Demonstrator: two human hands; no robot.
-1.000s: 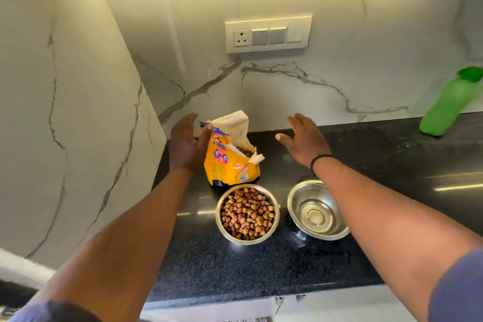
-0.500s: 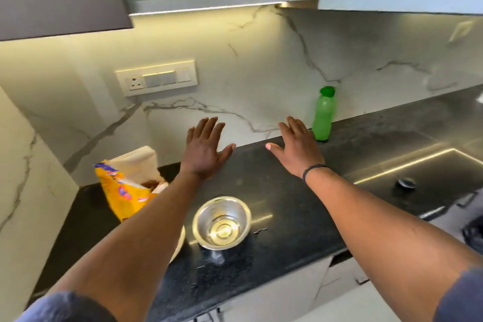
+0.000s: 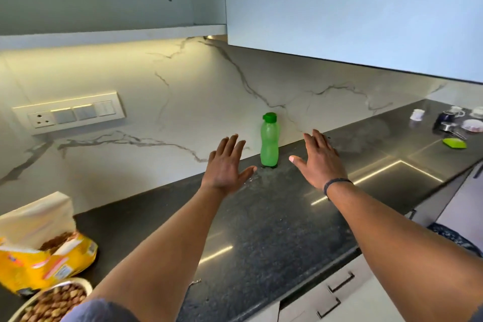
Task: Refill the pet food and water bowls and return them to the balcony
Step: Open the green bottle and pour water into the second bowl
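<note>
At the near left corner, one food bowl (image 3: pixel 53 302) full of brown kibble, cut by the frame edge and partly hidden behind the left sleeve. Just behind it, touching or almost touching, one yellow food bag (image 3: pixel 39 261) with its top open and kibble visible inside. No more than this one bowl in view.

Further on, above the dark table (image 3: pixel 261 230), two bare hands stretched forward. Left hand (image 3: pixel 225 167): palm down, fingers spread wide, holding nothing; cannot tell whether touching the table or just above it. Right hand (image 3: pixel 320 162): also spread flat and empty, thumb pointing inward, one dark band (image 3: pixel 337 183) around the wrist.

Between the two hands and a little beyond them, one green bottle (image 3: pixel 270 140), upright, cap closed, standing on the table close to the marble wall (image 3: pixel 183 102). Not touched by either hand. Bowl and bag well apart from both hands, far to the left and nearer to the person.

On the wall at the left, one switch plate (image 3: pixel 69 112). At the far right end of the table, a small group of cups and dishes (image 3: pixel 454 120), too small to count, and one green item (image 3: pixel 454 143) lying flat.
</note>
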